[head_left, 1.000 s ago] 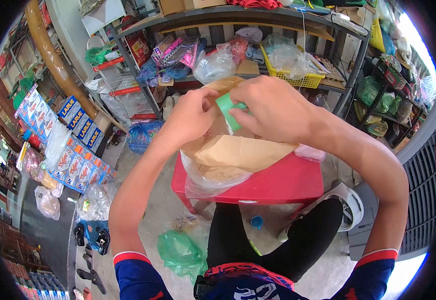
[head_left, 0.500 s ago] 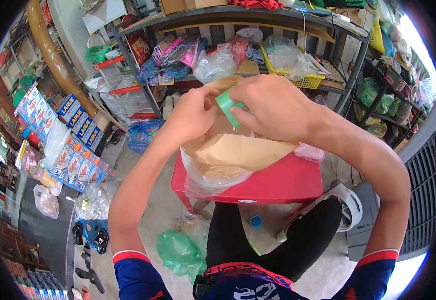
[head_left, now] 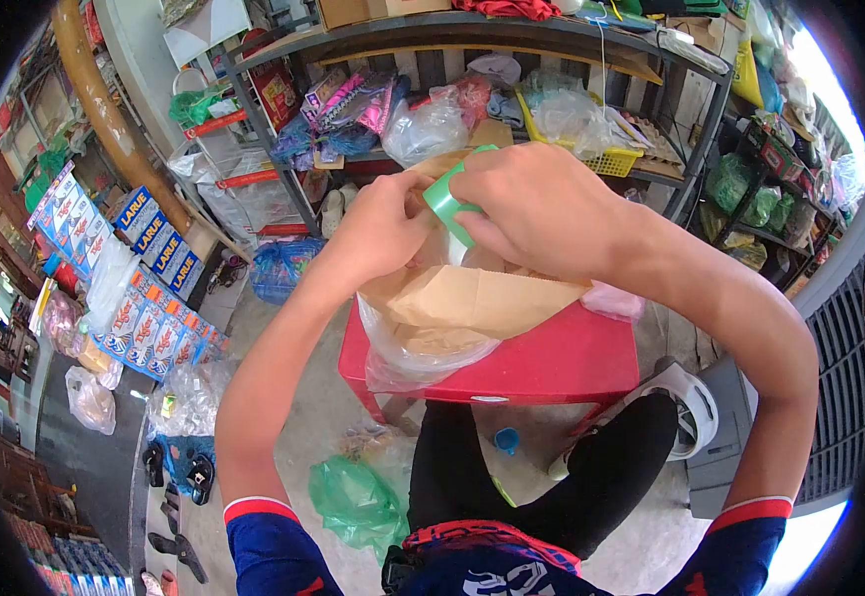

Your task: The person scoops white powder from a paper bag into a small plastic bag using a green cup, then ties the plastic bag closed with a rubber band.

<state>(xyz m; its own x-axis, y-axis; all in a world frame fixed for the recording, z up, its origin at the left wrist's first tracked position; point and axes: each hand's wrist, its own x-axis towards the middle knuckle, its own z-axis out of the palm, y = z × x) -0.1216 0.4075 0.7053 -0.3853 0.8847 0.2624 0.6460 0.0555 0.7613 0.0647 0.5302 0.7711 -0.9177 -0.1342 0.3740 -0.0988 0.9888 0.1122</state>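
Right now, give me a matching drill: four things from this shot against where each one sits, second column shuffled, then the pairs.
Things:
1. green tape roll
2. brown paper bag
3. yellow basket
4. green plastic bag

Places:
A. on the floor by the person's leg
B. on the red table
C. between the left hand and right hand
D. on the metal shelf behind the table

Pairs: 1-C, 2-B, 3-D, 4-A
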